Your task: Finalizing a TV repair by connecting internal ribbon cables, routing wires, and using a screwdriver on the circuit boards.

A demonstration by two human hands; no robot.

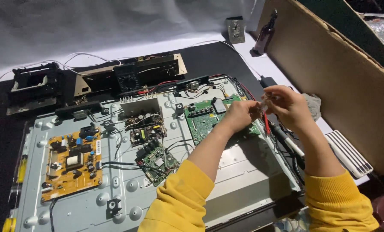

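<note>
My left hand [240,115] and my right hand [287,104] meet above the right edge of an opened flat-screen chassis [239,172]. Together they pinch a small clear piece [264,104] with thin wires; what it is I cannot tell. Red wires [266,122] hang down just below it. Under my left hand lies a green main board [205,118]. Both arms wear yellow sleeves.
A yellow power board [71,163] sits at the chassis left, smaller circuit boards [151,144] in the middle. A black multimeter [126,79] lies behind, a black frame [35,86] far left. A cardboard sheet [342,77] leans at right, a dark bottle [264,36] beside it, a white ribbed part [348,152] below.
</note>
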